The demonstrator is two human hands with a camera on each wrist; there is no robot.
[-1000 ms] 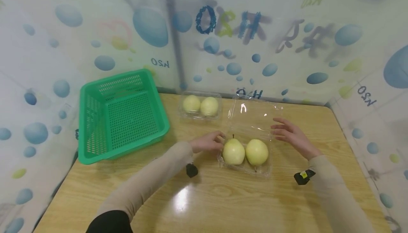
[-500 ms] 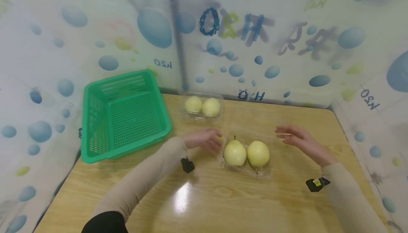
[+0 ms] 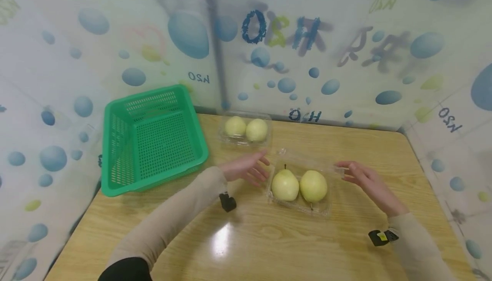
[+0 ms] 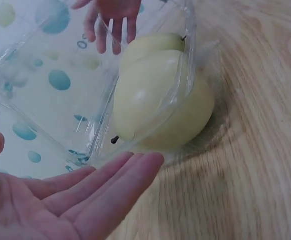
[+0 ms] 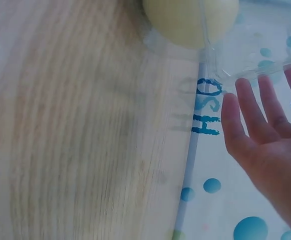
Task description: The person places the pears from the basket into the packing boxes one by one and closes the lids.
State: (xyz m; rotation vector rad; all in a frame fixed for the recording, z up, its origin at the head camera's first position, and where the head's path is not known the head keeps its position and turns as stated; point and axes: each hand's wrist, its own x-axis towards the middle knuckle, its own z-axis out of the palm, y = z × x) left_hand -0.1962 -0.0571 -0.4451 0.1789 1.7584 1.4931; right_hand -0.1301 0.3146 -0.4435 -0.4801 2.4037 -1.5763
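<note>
In the head view, two yellow-green pears [image 3: 285, 185] lie side by side in a clear plastic clamshell box [image 3: 300, 207]. Its hinged lid [image 4: 190, 50] is raised at an angle above the pears. At the box's left side is my left hand [image 3: 246, 168], its fingers extended close to the lid's edge; whether they touch is unclear. On the opposite side my right hand [image 3: 365, 182] has its fingers spread and nearly straight. In the right wrist view, those fingertips [image 5: 242, 86] meet the lid's clear rim.
Behind, against the patterned wall sheet, stands a second clear box [image 3: 246, 141] with two pears inside. A green plastic basket [image 3: 155, 178] sits at the left on the wooden table [image 3: 269, 247].
The lid has swung forward from leaning back to standing over the pears. My left hand drew slightly left and its fingers straightened. My right hand moved down and a little right.
</note>
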